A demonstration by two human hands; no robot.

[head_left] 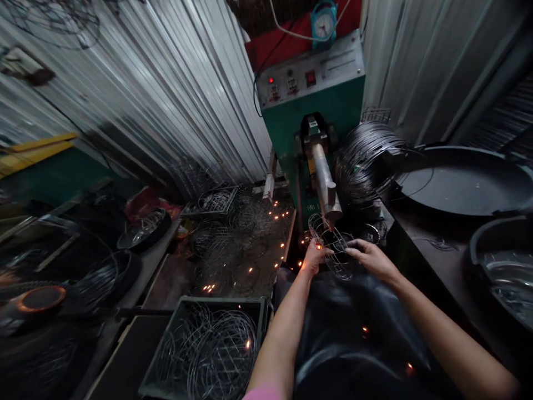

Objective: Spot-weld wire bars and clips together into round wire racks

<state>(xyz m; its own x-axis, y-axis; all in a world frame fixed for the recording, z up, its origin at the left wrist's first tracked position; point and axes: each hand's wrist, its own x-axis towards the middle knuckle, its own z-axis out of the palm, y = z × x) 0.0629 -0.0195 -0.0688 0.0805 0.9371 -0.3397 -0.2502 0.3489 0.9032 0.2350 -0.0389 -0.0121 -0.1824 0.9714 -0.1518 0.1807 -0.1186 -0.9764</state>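
Observation:
Both hands hold a round wire rack [342, 265] at the tip of a spot welder [327, 183]. My left hand [315, 256] pinches its left side, where a bright orange glow shows on the wire. On the right, the fingers of my right hand [368, 256] close on the rack's other edge. The welder's thick metal arm comes down from a green cabinet [275, 130], and its electrode sits just over the wires. Whether the tip touches them I cannot tell. Orange sparks scatter to the left and over the dark apron [358, 333] on my lap.
A green crate [164, 316] full of wire racks stands at lower left. A wire bundle [368, 158] hangs right of the welder. Large dark pans [462, 189] rest on the right-hand bench. Loose wire pieces [237, 222] cover the floor. A blue clock [323, 25] sits atop the cabinet.

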